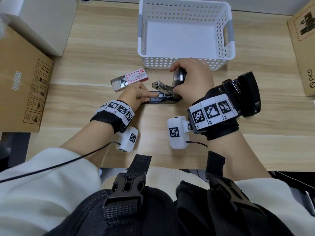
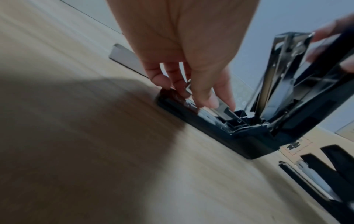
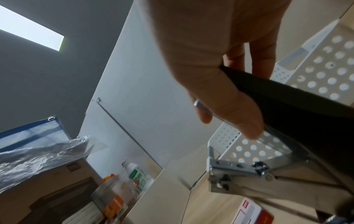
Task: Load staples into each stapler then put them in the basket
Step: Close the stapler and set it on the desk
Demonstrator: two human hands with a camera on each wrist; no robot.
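A black stapler (image 1: pixel 163 101) (image 2: pixel 239 136) lies opened on the wooden table in front of the white perforated basket (image 1: pixel 141 40) (image 3: pixel 325 68). My right hand (image 1: pixel 192 79) (image 3: pixel 220 75) grips its raised black top cover (image 1: pixel 179 77) (image 3: pixel 306 106). The metal magazine (image 1: pixel 160 85) (image 3: pixel 239 169) stands tilted up below the cover. My left hand (image 1: pixel 136 94) (image 2: pixel 191 75) presses straight fingers on the stapler's base. A red and white staple box (image 1: pixel 134 77) (image 3: pixel 250 212) lies slid open just left of the stapler. A second black stapler (image 1: pixel 247 92) (image 2: pixel 325 181) lies to the right, partly behind my right wrist.
A cardboard box (image 1: pixel 25 82) fills the table's left side and a white box (image 1: pixel 42 23) stands behind it. Another cardboard box (image 1: pixel 305 48) marked PICO sits at the right edge. The basket holds nothing. The table's front edge runs just below my wrists.
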